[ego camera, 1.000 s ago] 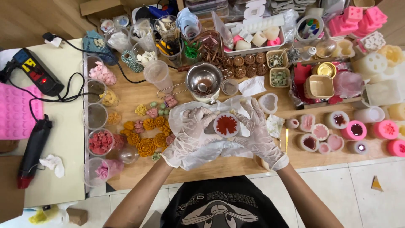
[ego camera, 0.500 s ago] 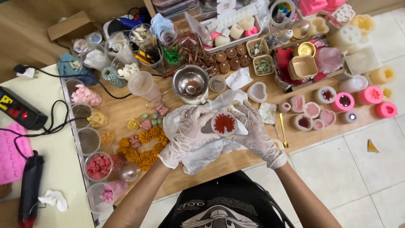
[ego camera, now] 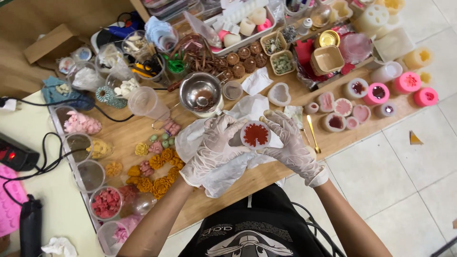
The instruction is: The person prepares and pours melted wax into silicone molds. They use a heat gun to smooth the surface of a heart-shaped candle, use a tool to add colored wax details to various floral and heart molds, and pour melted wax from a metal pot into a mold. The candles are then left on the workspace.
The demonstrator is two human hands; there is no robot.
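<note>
Red flower-patterned wax fills the round white mould both gloved hands grip.

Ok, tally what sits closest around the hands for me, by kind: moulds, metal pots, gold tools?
Round mould with red filling, held between left hand and right hand: 1
Empty heart-shaped mould: 1
Metal pot: 1
Slim gold tool: 1
Total: 4
</note>
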